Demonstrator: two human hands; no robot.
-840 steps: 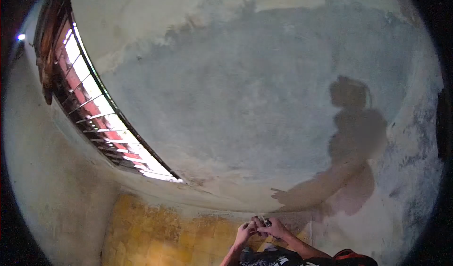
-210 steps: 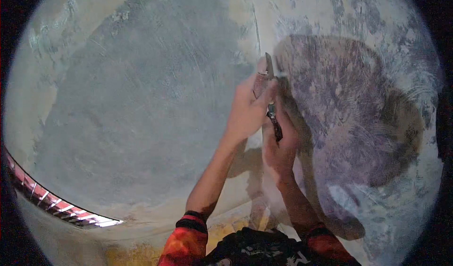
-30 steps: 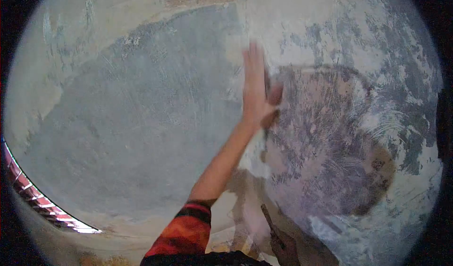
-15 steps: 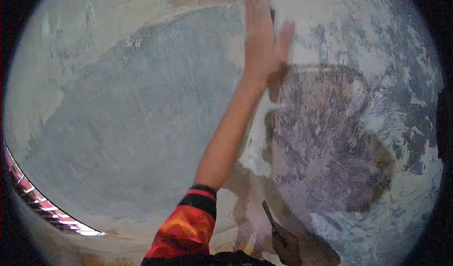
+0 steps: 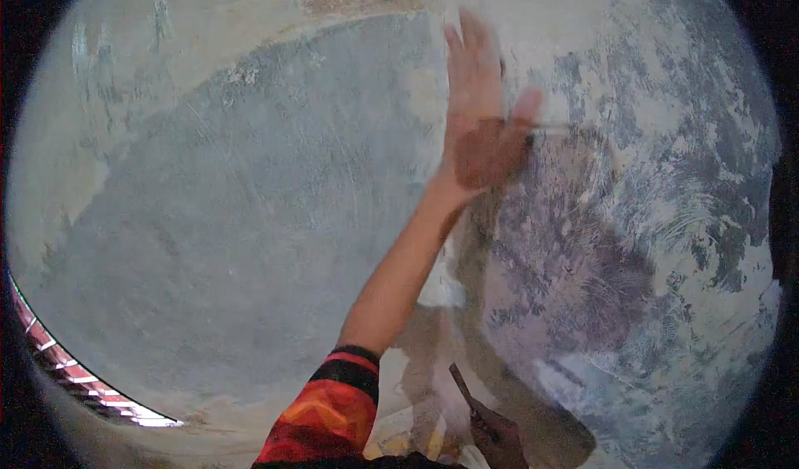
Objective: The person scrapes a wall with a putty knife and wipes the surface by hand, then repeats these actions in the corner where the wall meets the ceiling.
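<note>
My left hand point(image 5: 481, 124) is raised in front of the wall with its fingers stretched upward and thumb out to the right. It lies over the vertical seam, flat against or very near the surface; contact is hard to confirm. A round dark shadow falls across its back. Low in the view, my right hand point(image 5: 499, 440) is closed around a thin, dark, flat tool point(image 5: 463, 387) that points up and left. The tool's exact kind does not show.
Smooth grey plaster point(image 5: 250, 219) covers the wall left of the seam. To the right, the wall has patchy grey and whitish plaster point(image 5: 691, 194). Shadows fall across the wall's middle. A reddish opening with pale bars point(image 5: 79, 373) shows at the lower left edge.
My left hand has moved down and slightly right along the seam, fingers still extended. My right hand and its tool have shifted slightly left and down.
</note>
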